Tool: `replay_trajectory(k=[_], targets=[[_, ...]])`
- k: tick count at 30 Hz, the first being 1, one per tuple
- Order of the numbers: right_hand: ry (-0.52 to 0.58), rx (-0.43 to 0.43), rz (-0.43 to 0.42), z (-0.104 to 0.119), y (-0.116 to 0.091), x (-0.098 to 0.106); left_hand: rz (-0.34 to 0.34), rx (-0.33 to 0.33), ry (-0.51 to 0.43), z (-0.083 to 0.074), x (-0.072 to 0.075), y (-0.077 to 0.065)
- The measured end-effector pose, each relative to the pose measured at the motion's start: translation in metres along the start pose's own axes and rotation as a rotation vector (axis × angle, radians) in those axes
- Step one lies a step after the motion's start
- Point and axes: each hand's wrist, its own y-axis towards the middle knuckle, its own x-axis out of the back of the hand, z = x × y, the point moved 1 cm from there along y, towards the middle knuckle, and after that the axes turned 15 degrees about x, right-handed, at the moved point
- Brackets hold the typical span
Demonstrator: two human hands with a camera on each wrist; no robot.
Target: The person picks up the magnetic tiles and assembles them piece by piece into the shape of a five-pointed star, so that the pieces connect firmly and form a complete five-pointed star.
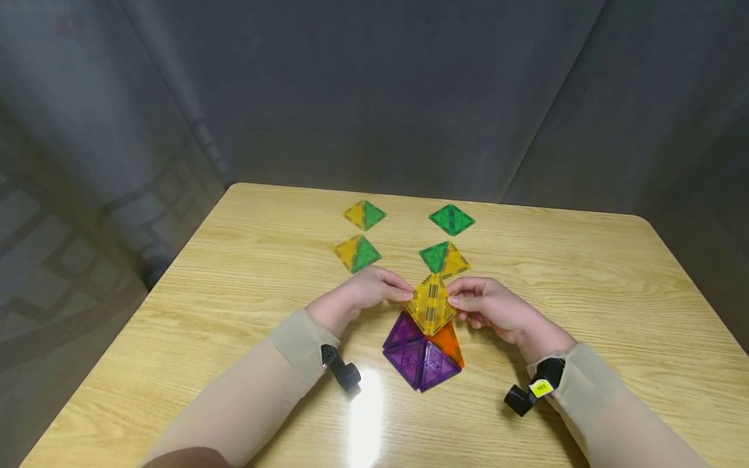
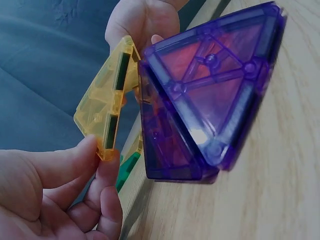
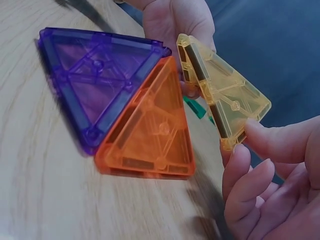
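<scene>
Two yellow triangular magnetic tiles [image 1: 420, 302] meet along one edge in a slightly folded diamond. My left hand [image 1: 371, 287] pinches its left corner between thumb and fingers. At the opposite corner, my right hand [image 1: 494, 307] pinches the right-hand yellow tile [image 3: 240, 97]. Just below and nearer to me stands a raised shape of joined triangular tiles: purple tiles [image 1: 405, 359] on the left and front, an orange tile [image 1: 447, 343] on the right. In the head view the yellow pair overlaps the far part of this shape. From the left wrist, a purple tile [image 2: 215, 75] slopes up close beside the yellow pair.
Farther back on the wooden table [image 1: 263, 227] lie two yellow-and-green diamonds on the left, the nearer one [image 1: 357, 252] beyond my left hand. To the right are a green diamond [image 1: 452, 220] and a green-and-yellow one [image 1: 435, 257]. A grey curtain [image 1: 374, 97] hangs behind.
</scene>
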Motion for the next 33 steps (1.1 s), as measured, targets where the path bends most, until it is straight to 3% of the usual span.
replay_trajectory(k=[22, 33], targets=[[-0.004, -0.041, 0.012, -0.0074, 0.0009, -0.0023, 0.002, 0.016, 0.054, -0.0025, -0.0052, 0.0015], [-0.006, -0.038, 0.061, -0.0090, 0.0001, -0.0033, -0.004, 0.025, 0.109, -0.0037, -0.0044, -0.0069]])
